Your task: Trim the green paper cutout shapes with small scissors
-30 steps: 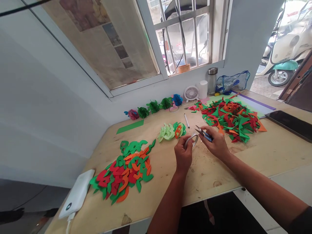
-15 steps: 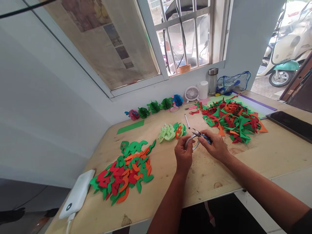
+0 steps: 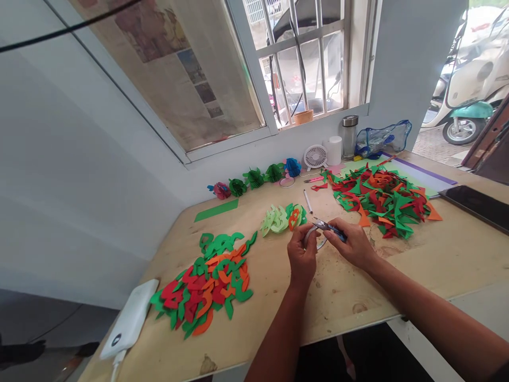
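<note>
Between the fingers of my left hand (image 3: 302, 254) is a curved, ring-like whitish strip (image 3: 321, 243); its exact kind I cannot make out. My right hand (image 3: 353, 244) is closed around small thread snips (image 3: 332, 230) with dark blades and a blue handle. The blades point left and touch or overlap the strip's upper part. Just beyond my hands are pale green paper cut-outs (image 3: 275, 219) with an orange piece (image 3: 294, 219) beside them. A white pen (image 3: 308, 201) lies behind the snips.
Red, green and orange cut-out shapes (image 3: 214, 284) are heaped at the left. Paper scraps (image 3: 382, 196) pile up at the right, near a black phone (image 3: 477, 206). Along the wall stand paper flowers (image 3: 254, 178), a small fan (image 3: 315, 156) and a glass bottle (image 3: 349, 140). A white power bank (image 3: 131, 318) lies front left.
The snips' blades have moved slightly closer over the strip, and the strip has turned a little in my left hand. The whole view has shifted slightly.
</note>
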`<state>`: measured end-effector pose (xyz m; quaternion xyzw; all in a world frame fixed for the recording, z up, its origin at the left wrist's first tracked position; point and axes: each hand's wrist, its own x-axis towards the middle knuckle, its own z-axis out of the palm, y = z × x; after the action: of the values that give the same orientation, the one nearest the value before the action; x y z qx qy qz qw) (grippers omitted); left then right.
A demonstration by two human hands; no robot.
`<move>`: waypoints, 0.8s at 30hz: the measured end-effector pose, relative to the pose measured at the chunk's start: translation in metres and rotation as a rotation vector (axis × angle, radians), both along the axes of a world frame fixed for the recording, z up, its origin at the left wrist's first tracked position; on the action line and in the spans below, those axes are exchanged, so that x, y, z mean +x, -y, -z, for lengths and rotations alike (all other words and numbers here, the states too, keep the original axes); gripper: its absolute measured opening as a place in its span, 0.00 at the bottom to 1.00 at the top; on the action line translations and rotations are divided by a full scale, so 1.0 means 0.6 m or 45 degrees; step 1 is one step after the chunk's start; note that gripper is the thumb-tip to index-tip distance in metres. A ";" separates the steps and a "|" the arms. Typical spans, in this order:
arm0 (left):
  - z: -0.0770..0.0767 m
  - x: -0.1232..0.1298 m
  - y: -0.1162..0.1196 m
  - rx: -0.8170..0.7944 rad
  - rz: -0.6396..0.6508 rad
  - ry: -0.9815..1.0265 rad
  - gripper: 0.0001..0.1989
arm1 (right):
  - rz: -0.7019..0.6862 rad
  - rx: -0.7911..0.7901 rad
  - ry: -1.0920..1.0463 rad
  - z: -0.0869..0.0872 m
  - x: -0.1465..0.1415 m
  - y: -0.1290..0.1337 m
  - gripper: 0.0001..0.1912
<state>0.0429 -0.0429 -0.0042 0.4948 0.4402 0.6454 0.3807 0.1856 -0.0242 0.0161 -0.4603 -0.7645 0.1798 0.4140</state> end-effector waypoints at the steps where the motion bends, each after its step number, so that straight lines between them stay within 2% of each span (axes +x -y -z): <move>1: 0.000 0.000 0.000 0.002 0.002 -0.004 0.12 | -0.002 0.005 0.002 0.000 0.000 0.000 0.17; 24: -0.006 0.003 0.001 0.001 0.032 -0.014 0.12 | 0.000 0.067 0.010 -0.004 0.001 -0.001 0.16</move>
<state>0.0444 -0.0438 -0.0006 0.5039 0.4356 0.6382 0.3861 0.1863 -0.0237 0.0184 -0.4499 -0.7707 0.1577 0.4228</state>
